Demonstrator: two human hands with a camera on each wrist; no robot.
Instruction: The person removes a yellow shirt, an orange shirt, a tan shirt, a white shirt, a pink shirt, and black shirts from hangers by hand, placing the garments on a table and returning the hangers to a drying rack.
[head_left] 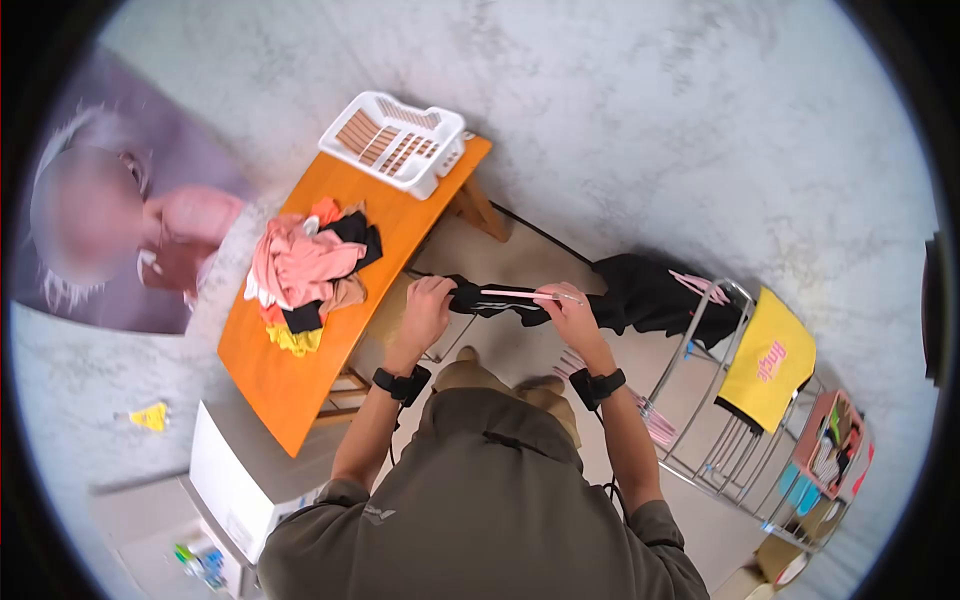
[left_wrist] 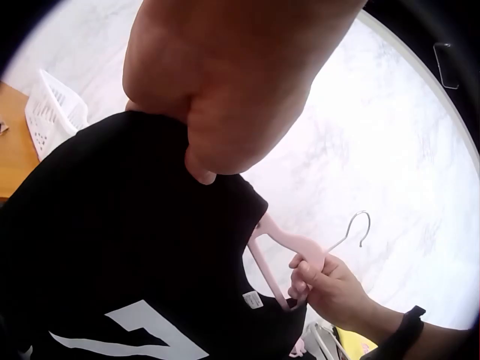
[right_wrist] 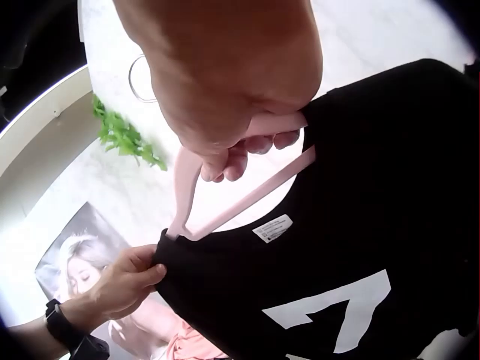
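Note:
A black shirt [left_wrist: 112, 217] with a white print hangs between the hands, a white label inside its neck. My left hand [head_left: 427, 312] pinches the cloth at one shoulder. My right hand [right_wrist: 225, 112] grips a pink hanger [right_wrist: 244, 202] near the base of its metal hook. Part of the hanger lies inside the shirt, with one end at the neck edge beside my left hand [right_wrist: 127, 281]; the far arm is hidden by cloth. In the left wrist view my right hand [left_wrist: 334, 292] holds the hanger [left_wrist: 300, 244] beside the neckline.
A wooden table [head_left: 400, 235] at left bears a heap of clothes [head_left: 305, 265] and a white basket [head_left: 390, 145]. On the right stands a metal rack [head_left: 690, 440] with a yellow cloth [head_left: 765, 360], black clothing [head_left: 650, 290], pink hangers and a pink bin [head_left: 830, 440].

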